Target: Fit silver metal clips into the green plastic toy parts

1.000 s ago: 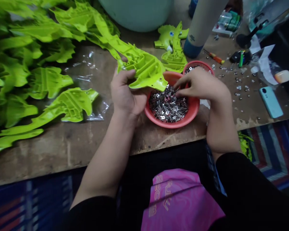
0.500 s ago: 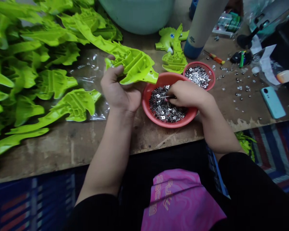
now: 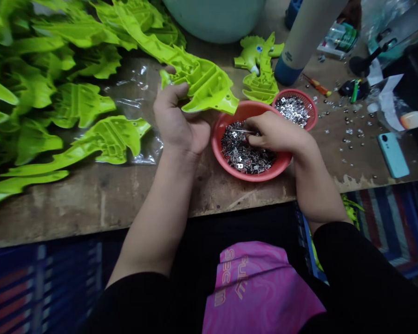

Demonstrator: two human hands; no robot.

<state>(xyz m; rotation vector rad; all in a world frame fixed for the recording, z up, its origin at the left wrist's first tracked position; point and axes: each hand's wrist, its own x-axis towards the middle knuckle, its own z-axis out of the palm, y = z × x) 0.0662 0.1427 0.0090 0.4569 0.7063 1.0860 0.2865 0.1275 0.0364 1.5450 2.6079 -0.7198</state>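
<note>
My left hand point(image 3: 181, 116) is closed around the edge of a bright green plastic shell half point(image 3: 212, 83), thumb on top and ribbed inner side facing up. The shell's long curved tail reaches to the upper left, and its narrow end hangs over the rim of a red bowl point(image 3: 220, 160). Inside that bowl lie many small metal clips point(image 3: 247, 160). My right hand point(image 3: 275, 132) is down in the bowl, fingers pinched on a thin metal tool point(image 3: 242, 131) that points left over the clips. The fingertips are partly hidden.
More green shell halves point(image 3: 87, 104) are heaped at the left, some on clear plastic film point(image 3: 135, 97). Behind the bowl stand a red basket point(image 3: 313, 118) of metal pieces, a green toy part point(image 3: 252, 53) and a grey cylinder point(image 3: 299, 41). A screwdriver point(image 3: 320, 87) and phone point(image 3: 393, 155) lie right.
The view has shifted slightly, so the bench items sit a little differently. My right hand stays in the bowl, and the thin tool has turned flatter. My left hand keeps holding the shell half.
</note>
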